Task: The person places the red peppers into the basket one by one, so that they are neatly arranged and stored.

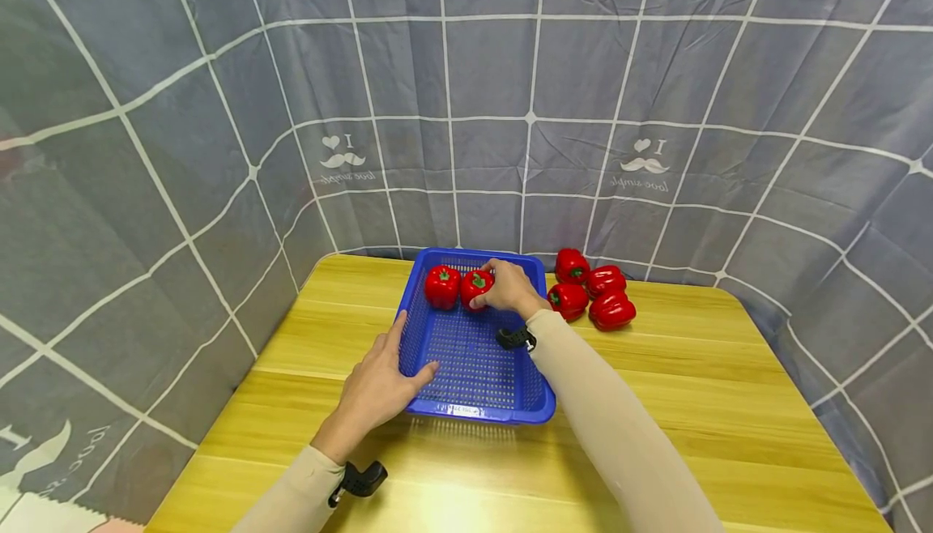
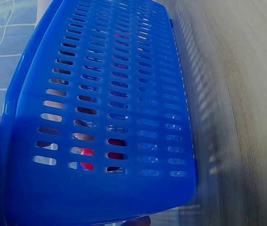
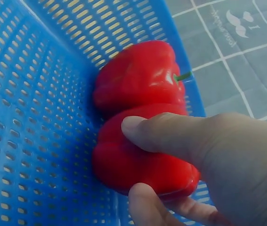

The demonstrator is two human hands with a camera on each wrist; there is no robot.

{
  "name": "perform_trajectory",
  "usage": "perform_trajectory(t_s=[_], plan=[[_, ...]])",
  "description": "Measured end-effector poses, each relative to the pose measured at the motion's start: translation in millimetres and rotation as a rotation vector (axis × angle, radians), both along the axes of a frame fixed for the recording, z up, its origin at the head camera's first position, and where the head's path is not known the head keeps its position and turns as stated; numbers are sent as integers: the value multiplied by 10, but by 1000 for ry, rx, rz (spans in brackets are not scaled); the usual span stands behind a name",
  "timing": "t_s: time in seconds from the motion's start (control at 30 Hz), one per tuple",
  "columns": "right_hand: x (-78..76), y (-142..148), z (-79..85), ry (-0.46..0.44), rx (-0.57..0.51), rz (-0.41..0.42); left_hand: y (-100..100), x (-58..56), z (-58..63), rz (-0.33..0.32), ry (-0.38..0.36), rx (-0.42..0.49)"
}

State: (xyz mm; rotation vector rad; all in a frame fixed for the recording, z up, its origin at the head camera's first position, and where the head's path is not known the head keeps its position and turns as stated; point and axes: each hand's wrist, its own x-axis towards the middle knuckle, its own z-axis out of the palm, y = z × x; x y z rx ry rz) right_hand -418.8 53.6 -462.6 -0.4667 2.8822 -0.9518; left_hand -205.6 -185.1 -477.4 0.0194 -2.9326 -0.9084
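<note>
My right hand (image 1: 513, 290) grips a red bell pepper (image 1: 475, 285) inside the blue plastic basket (image 1: 466, 363), near its back. In the right wrist view, the thumb lies across the top of this pepper (image 3: 138, 172), with fingertips around its lower side. A second red bell pepper (image 1: 442, 288) sits beside it, at the back left of the basket. My left hand (image 1: 375, 387) is at the basket's front left corner, thumb over the front rim and fingers stretched along the outside of the left wall. The left wrist view is mostly filled by the perforated basket wall (image 2: 100, 188).
Several more red bell peppers (image 1: 612, 310) lie in a group on the wooden table (image 1: 700, 387), just right of the basket. A grey curtain (image 1: 481, 152) with white grid lines hangs behind and at both sides of the table.
</note>
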Motion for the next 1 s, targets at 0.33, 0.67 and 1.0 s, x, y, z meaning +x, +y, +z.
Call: perform_trajectory(t_s=[0.33,0.67,1.0], plan=[[-135,46,-136,16,39,39,6,-2,-4,-2,-3,-12],[-91,109,-126,34,60,32,9,-7,-6,2,-12,-18],[90,139,34,60,42,31,11,-10,3,1,-12,-17]])
